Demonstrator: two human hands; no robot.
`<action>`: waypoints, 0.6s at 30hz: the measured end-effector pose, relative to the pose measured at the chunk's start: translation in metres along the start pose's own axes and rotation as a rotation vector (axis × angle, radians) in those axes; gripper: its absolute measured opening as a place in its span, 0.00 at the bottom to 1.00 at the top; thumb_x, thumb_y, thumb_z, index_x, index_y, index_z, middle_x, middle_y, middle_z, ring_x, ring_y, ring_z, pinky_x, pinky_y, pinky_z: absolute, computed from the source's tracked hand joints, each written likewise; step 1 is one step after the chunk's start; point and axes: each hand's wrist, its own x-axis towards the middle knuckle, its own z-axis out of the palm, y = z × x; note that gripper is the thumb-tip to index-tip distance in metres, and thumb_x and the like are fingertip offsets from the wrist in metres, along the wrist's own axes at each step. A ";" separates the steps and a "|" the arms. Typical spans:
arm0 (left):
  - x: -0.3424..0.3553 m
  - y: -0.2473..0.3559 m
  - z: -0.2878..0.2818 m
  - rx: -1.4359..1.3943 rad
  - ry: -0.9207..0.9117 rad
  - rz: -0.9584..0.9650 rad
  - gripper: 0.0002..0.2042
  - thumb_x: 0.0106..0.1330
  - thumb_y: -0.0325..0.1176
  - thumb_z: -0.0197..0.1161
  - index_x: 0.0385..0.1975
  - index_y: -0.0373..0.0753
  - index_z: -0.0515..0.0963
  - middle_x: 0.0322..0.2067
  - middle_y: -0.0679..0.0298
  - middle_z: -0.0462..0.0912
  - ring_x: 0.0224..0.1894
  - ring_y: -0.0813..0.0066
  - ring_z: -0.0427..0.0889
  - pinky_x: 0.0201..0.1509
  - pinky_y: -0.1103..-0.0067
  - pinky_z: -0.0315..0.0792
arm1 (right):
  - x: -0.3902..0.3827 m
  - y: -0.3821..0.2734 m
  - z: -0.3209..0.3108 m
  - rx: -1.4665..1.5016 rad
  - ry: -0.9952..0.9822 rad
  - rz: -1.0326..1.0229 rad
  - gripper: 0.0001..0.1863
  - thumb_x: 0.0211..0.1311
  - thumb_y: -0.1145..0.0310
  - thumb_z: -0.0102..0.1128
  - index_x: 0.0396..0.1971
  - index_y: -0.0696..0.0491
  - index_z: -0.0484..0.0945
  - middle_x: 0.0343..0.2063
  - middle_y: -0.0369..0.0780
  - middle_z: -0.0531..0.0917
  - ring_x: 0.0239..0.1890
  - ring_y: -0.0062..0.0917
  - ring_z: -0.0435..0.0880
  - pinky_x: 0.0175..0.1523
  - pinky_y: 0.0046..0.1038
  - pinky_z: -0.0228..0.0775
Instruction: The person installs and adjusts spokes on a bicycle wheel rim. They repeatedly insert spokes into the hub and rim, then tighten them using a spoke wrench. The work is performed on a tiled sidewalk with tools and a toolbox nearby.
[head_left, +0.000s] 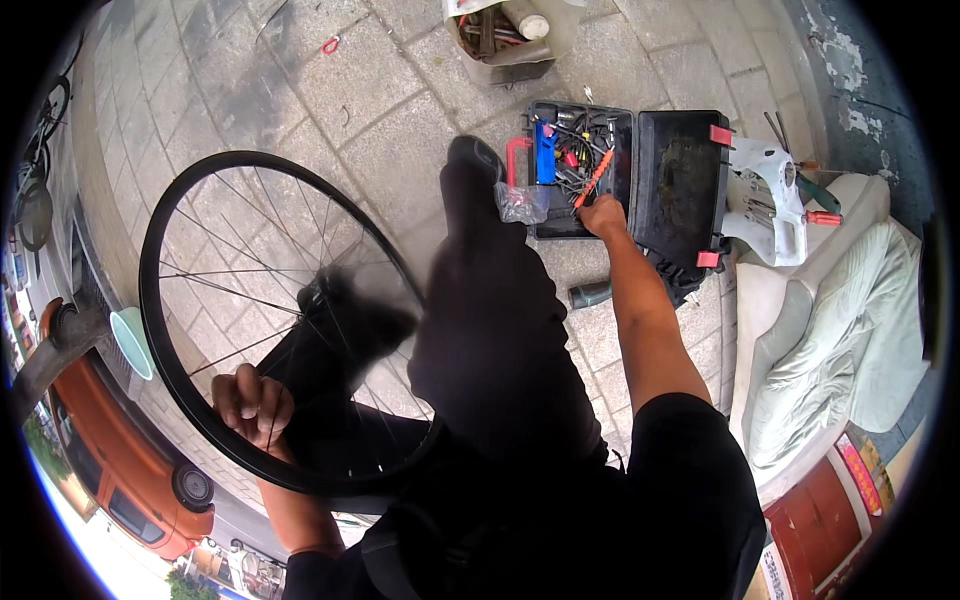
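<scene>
A black-rimmed bicycle wheel (155, 300) with thin spokes stands tilted over my left leg. My left hand (252, 405) is closed round its lower left rim, fingers curled inward. To the right, my right hand (603, 215) reaches over the near edge of an open black toolbox (632, 150). Its fingers are closed at the lower end of a slim orange-handled tool (598, 175), which slants up across the box; the fingertips are partly hidden. A blue tool (545, 152) and several jumbled small tools lie in the box, and a clear plastic bag (522, 203) rests at its left corner.
Beyond the toolbox stands a pale bin (510, 70) with tools and a roll. A white plastic frame (775, 200) holding tools and a cushioned seat (830, 330) are at the right. A dark cylinder (590, 294) lies on the paving. An orange car (120, 450) is at the left.
</scene>
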 end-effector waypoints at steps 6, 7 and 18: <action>0.000 0.001 0.001 -0.003 0.013 0.010 0.12 0.76 0.31 0.58 0.26 0.46 0.72 0.27 0.65 0.68 0.22 0.77 0.68 0.20 0.82 0.67 | -0.067 -0.020 -0.022 0.414 0.250 0.023 0.24 0.56 0.54 0.67 0.36 0.63 0.84 0.36 0.55 0.88 0.43 0.51 0.88 0.52 0.43 0.78; 0.000 -0.001 0.000 -0.005 0.009 0.012 0.12 0.76 0.31 0.58 0.26 0.45 0.71 0.27 0.65 0.68 0.22 0.77 0.68 0.20 0.82 0.66 | -0.085 -0.022 -0.010 0.584 0.254 -0.042 0.21 0.56 0.56 0.66 0.33 0.63 0.83 0.30 0.52 0.88 0.36 0.45 0.88 0.46 0.39 0.78; -0.005 0.001 0.003 0.015 -0.003 -0.036 0.10 0.77 0.33 0.57 0.30 0.43 0.72 0.29 0.64 0.68 0.25 0.75 0.69 0.26 0.79 0.71 | -0.146 -0.007 0.137 0.874 0.242 0.080 0.11 0.58 0.64 0.65 0.30 0.58 0.82 0.21 0.37 0.83 0.23 0.23 0.80 0.33 0.29 0.74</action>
